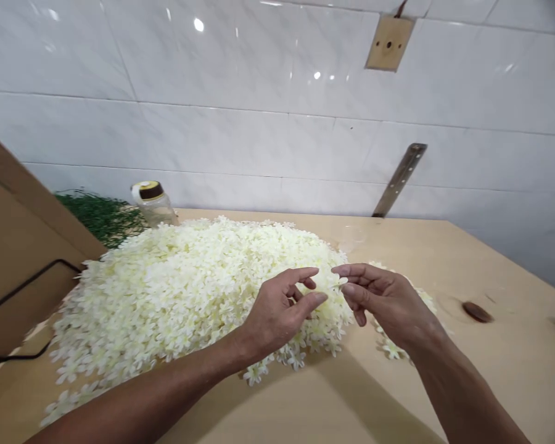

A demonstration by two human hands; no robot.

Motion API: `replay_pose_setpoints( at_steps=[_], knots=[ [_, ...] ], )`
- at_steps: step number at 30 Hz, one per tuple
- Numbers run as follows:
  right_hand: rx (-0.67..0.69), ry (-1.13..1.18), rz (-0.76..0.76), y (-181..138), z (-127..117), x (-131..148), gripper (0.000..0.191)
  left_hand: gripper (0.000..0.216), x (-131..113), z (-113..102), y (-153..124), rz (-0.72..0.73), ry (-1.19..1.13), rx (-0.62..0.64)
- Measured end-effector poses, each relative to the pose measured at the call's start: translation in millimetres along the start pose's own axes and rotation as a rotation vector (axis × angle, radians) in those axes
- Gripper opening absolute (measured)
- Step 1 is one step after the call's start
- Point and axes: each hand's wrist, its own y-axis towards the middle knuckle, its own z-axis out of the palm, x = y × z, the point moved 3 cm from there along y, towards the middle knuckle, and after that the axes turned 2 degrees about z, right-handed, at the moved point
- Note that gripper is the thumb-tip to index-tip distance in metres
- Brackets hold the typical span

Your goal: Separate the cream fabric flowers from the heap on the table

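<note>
A big heap of small cream-white artificial flowers (185, 283) covers the left and middle of the wooden table (490, 357). My left hand (282, 311) hovers over the heap's right edge with thumb and fingers curved toward each other, nothing clearly between them. My right hand (383, 302) faces it a few centimetres away and pinches one small white flower (340, 283) between thumb and forefinger. A few loose flowers (391, 348) lie under my right hand.
A clear plastic bottle (153, 202) with a yellow-brown cap lies behind the heap, beside a bundle of green stems (99, 216). A cardboard box (18, 246) with a black cord stands at the left. A white tiled wall (259, 123) rises behind the table. A dark knot (476, 311) marks the wood.
</note>
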Motion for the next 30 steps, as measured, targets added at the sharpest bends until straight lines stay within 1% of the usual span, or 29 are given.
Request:
replay_pose_setpoints(
  at_steps=[3,6,11,15,18,22,26,30],
  knots=[
    [0.016,0.192,0.015,7.1,26.6,-6.4,0.036,0.044,-4.7,-1.3,0.1,0.033,-0.088,-0.008],
    [0.004,0.257,0.036,13.6,36.5,-9.3,0.036,0.039,-7.1,-6.7,2.3,0.043,-0.094,-0.017],
    [-0.026,0.220,0.037,18.6,39.4,-3.8,0.038,0.037,-10.0,-17.7,7.3,0.119,0.067,-0.083],
    [-0.032,0.283,0.031,23.5,49.0,1.0,0.041,0.038,-10.4,-22.8,8.9,0.201,0.225,-0.153],
    [-0.075,0.330,-0.002,28.4,56.1,-0.1,0.035,0.042,-7.7,-24.8,9.7,0.168,0.268,-0.161],
    [-0.124,0.310,-0.050,31.2,61.7,-6.7,0.032,0.047,-4.1,-25.8,11.4,0.111,0.253,-0.137],
    [-0.069,0.322,-0.098,28.6,65.1,-10.5,0.028,0.046,-1.9,-26.5,14.7,0.100,0.272,-0.120],
    [-0.040,0.306,-0.130,24.9,63.0,-11.7,0.026,0.040,0.7,-28.0,17.8,0.095,0.305,-0.097]
  ],
)
